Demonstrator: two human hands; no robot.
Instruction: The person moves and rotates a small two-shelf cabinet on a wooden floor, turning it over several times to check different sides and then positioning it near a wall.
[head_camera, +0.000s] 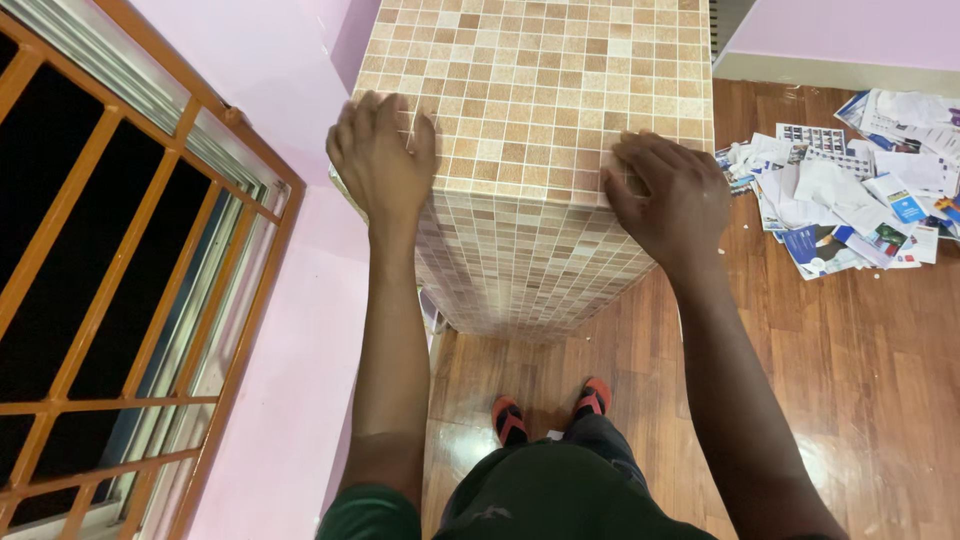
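On top of the tall tile-patterned cabinet (540, 110), near its front edge, left hand (383, 150) and right hand (665, 195) lay flat, fingers spread, grasping nothing; patterned covering appeared fully applied; scattered papers (860, 190) lay right of it.

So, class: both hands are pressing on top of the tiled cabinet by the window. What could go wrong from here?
1. The left hand sits at the corner of the cabinet and may slip off.
2. The papers on the glossy floor could cause a slip.
3. The feet are close under the cabinet's front.
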